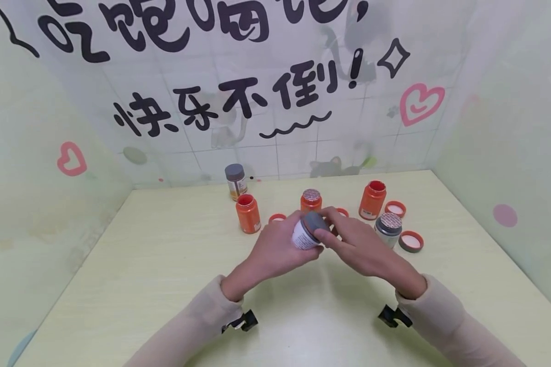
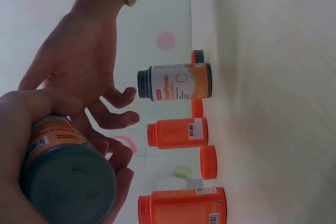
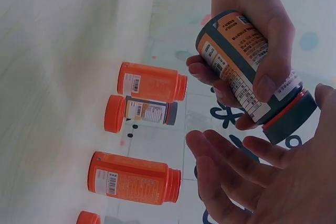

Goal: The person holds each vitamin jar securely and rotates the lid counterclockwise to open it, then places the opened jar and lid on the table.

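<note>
My left hand [image 1: 277, 244] grips a supplement bottle [image 3: 231, 56] with a dark, orange and white label, its fingers curled round the body. The bottle is tilted; its dark base faces the camera in the left wrist view. A dark grey-green cap [image 3: 291, 118] sits on its mouth, with a red band showing along the cap's edge. At the cap is my right hand [image 1: 358, 244], thumb on one side and index finger on the other, pinching it. The other right fingers hang loosely apart, clear of the bottle.
Uncapped orange bottles [image 1: 248, 214] [image 1: 373, 200] stand behind the hands, another orange bottle [image 1: 311, 203] between them. A capped grey-lidded bottle [image 1: 235, 181] is at the back. Right of my right hand stands an open-necked grey bottle [image 1: 388, 229], near loose caps [image 1: 411, 241] [image 1: 395, 209].
</note>
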A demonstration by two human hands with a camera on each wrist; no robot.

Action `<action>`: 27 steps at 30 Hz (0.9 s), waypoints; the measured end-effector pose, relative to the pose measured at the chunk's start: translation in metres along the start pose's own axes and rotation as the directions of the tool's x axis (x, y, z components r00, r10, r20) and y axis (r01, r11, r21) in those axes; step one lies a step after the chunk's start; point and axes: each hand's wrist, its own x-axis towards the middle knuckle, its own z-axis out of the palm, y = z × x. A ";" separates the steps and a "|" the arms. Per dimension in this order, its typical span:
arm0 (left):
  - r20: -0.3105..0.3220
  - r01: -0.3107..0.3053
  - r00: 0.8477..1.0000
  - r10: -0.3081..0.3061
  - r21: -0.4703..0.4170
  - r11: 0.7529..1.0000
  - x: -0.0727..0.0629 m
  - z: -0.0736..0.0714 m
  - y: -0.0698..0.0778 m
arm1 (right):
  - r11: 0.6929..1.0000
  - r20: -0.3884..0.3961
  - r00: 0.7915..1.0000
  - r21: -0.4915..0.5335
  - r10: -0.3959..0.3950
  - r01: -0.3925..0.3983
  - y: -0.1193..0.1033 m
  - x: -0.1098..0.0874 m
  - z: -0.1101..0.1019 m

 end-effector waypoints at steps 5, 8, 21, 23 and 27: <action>0.015 -0.038 0.999 0.037 0.085 0.996 -0.005 0.009 0.005 | 0.996 -0.064 0.998 -0.084 0.008 -0.013 -0.004 0.000 0.005; 0.023 -0.045 0.999 0.042 0.136 0.990 -0.009 0.012 0.008 | 0.994 -0.099 0.995 -0.111 0.011 -0.022 -0.004 0.000 0.008; -0.066 -0.109 0.985 0.159 0.472 0.875 -0.019 0.021 0.018 | 0.984 -0.117 0.989 -0.147 0.087 -0.103 -0.006 -0.001 0.014; -0.073 -0.121 0.980 0.186 0.525 0.842 -0.020 0.023 0.018 | 0.981 -0.115 0.986 -0.139 0.122 -0.138 -0.006 -0.001 0.015; -0.070 -0.123 0.978 0.195 0.560 0.819 -0.022 0.026 0.018 | 0.973 -0.115 0.978 -0.132 0.174 -0.188 -0.009 0.000 0.016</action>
